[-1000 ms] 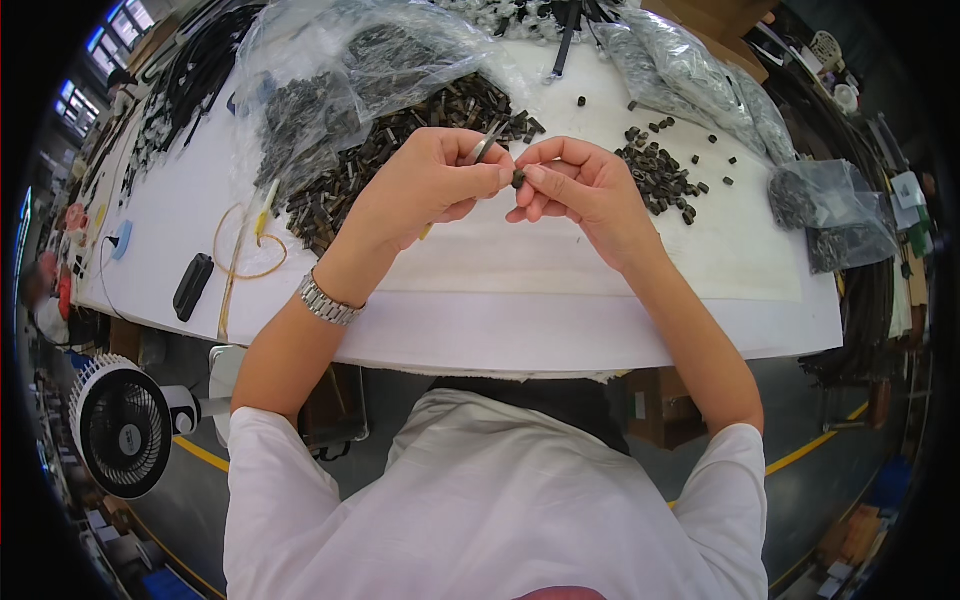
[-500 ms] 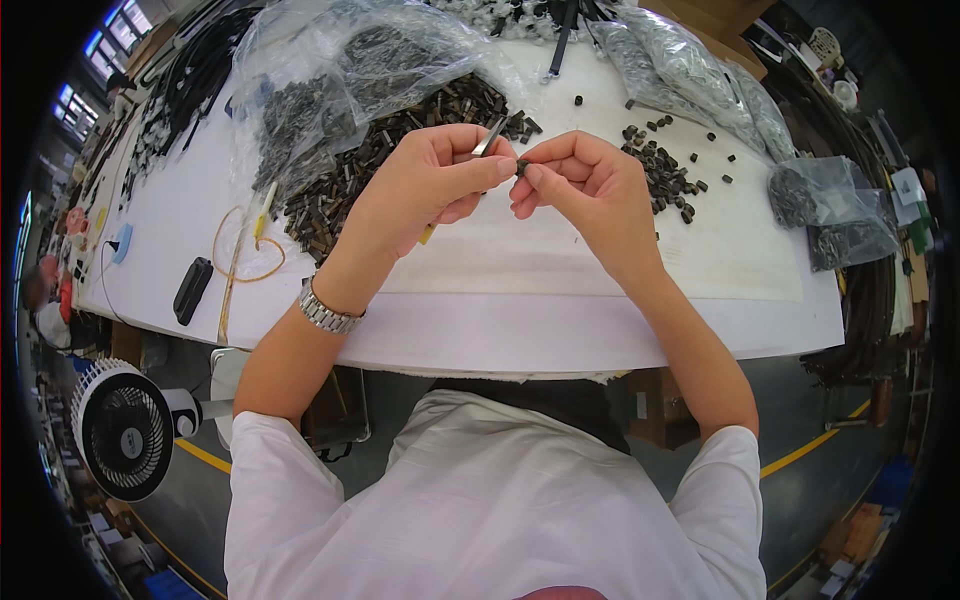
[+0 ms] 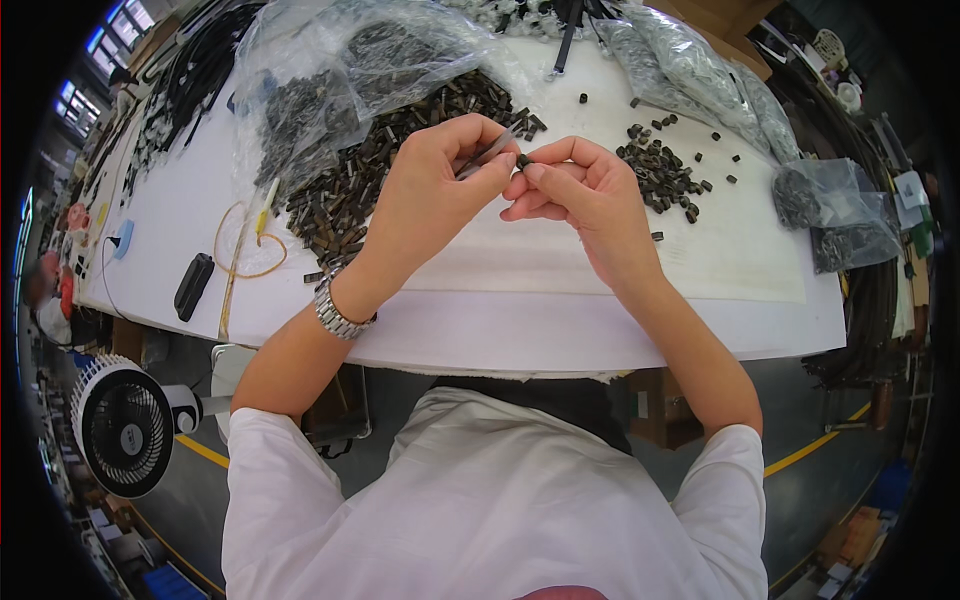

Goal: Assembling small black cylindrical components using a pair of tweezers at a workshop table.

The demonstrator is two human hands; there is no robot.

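Observation:
My left hand [image 3: 440, 180] is closed around a slim silver metal tool [image 3: 488, 154]; its exact kind is hard to make out. The tool's tip pokes up beyond my fingers. Right beside it, the fingertips of my right hand [image 3: 590, 195] pinch a small dark ring-like piece [image 3: 523, 161], which the left fingertips nearly meet or touch. Behind and left of my left hand spreads a large heap of short dark brown pieces [image 3: 325, 205]. A smaller pile of similar dark pieces [image 3: 660, 172] lies beyond my right hand, with several strays around it.
Clear plastic bags [image 3: 400, 50] with dark parts cover the heap's back. More bags lie at the far right [image 3: 690, 75] and right edge [image 3: 840, 215]. A black case [image 3: 193, 287] and a yellow-handled tool [image 3: 264, 210] rest at left. A fan [image 3: 130, 428] stands below the table [image 3: 600, 330].
My left wrist has shifted slightly right and turned, and the metal tool now lies at a flatter slant against the dark piece. My right hand stays nearly in place, still pinching it.

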